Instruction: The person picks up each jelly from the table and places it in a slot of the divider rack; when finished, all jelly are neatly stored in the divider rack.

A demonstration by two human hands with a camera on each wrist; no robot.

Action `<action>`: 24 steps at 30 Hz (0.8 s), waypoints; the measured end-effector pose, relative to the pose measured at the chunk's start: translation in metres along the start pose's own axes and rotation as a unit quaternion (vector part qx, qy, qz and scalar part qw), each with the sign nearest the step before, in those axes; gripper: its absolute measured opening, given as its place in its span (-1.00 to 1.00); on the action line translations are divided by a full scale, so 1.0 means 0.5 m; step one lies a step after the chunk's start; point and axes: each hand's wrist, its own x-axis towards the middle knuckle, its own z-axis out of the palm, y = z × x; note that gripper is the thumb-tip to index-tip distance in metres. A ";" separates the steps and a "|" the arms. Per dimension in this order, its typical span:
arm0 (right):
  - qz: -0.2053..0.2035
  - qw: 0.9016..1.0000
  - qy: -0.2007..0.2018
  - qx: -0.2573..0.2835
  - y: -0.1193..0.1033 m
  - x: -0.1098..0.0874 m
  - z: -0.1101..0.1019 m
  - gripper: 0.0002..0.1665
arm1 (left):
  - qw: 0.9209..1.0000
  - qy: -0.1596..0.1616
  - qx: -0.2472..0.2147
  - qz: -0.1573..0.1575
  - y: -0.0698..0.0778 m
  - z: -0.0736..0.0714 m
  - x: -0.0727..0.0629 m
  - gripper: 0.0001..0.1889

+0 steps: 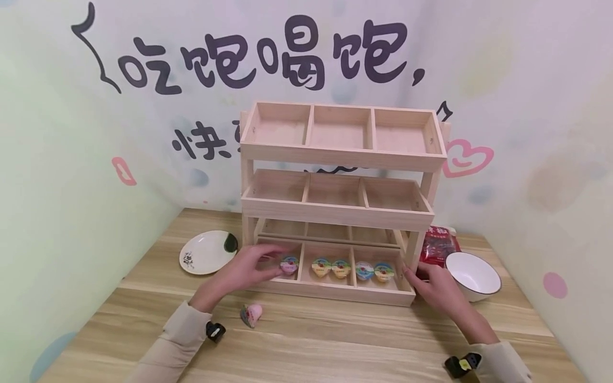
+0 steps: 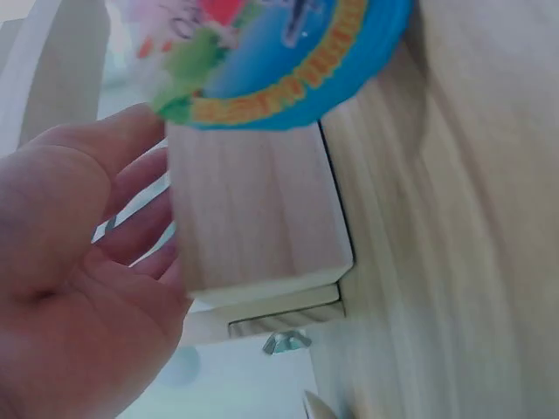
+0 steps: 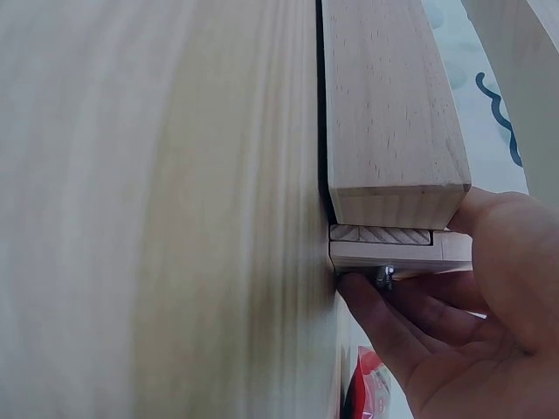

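A three-tier wooden shelf rack [image 1: 345, 154] stands on the table. My left hand [image 1: 256, 266] reaches over the front board into the left compartment of its bottom tray, fingers loosely bent and thumb beside a purple jelly cup [image 1: 289, 265]. In the left wrist view those fingers pass behind the front board [image 2: 262, 209]; their tips are hidden. My right hand [image 1: 433, 284] grips the right end of the bottom tray [image 3: 397, 131], thumb at its upper edge and fingers around the side near a metal wing nut [image 3: 383, 278]. A pink jelly cup [image 1: 251, 314] lies tipped on the table before the rack.
Two yellow jelly cups [image 1: 331, 268] sit in the bottom tray's middle compartment, a blue and a yellow one [image 1: 383, 272] in its right. A white plate [image 1: 206, 258] lies left of the rack. A white bowl [image 1: 473, 274] and a red packet [image 1: 438, 244] stand at its right.
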 end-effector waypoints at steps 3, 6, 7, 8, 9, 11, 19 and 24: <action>0.000 1.000 -0.002 -0.002 -0.001 0.001 0.000 -0.36 | 1.000 0.011 -0.005 0.012 0.006 -0.010 -0.016 -0.53; 0.004 1.000 -0.002 -0.002 -0.001 0.001 0.000 -0.37 | 1.000 0.018 -0.010 0.016 0.013 -0.015 -0.034 -0.59; 0.005 1.000 -0.003 -0.002 -0.001 0.001 0.000 -0.36 | 0.999 0.021 -0.015 0.020 0.016 -0.016 -0.040 -0.61; 0.006 1.000 -0.003 -0.003 0.000 0.000 0.000 -0.37 | 0.999 0.025 -0.018 0.025 0.019 -0.018 -0.047 -0.64; 0.006 1.000 -0.003 -0.003 0.000 0.000 0.000 -0.36 | 0.999 0.030 -0.018 0.033 0.021 -0.018 -0.054 -0.66; 0.006 1.000 -0.003 -0.003 0.000 0.000 0.001 -0.36 | 0.998 0.037 -0.022 0.046 0.025 -0.020 -0.070 -0.71; 0.003 1.000 0.004 -0.005 -0.001 0.001 0.000 -0.37 | 0.998 -0.009 -0.012 0.058 0.032 -0.036 -0.135 -0.83; 0.003 1.000 0.004 -0.008 -0.001 0.000 0.001 -0.37 | 0.996 -0.074 -0.034 0.038 0.030 -0.039 -0.164 -0.74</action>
